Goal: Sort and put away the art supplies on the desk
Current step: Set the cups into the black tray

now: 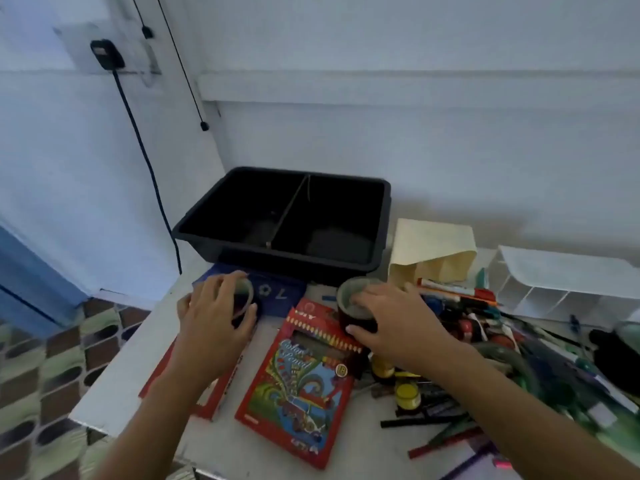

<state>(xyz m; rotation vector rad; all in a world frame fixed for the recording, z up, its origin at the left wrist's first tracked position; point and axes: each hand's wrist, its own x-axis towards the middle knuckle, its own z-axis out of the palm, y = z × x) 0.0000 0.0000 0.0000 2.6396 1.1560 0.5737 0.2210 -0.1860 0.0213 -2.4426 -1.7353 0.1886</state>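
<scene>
My left hand (214,315) grips a dark roll of tape (245,295) just in front of the black two-compartment bin (379,223). My right hand (391,317) grips a second, wider dark tape roll (349,299), thumb at its lower side and fingers over its top. Between my hands lies a red coloured-pencil box (301,382) flat on the white desk (114,393). Both compartments of the bin look bare apart from a dark patch on the right floor.
A heap of markers and pens (485,327) and yellow paint jars (407,393) covers the desk's right side. A cream paper bag (433,251) and a white divided organizer (554,289) stand behind the heap. A blue card (277,292) and another red box (207,400) lie left.
</scene>
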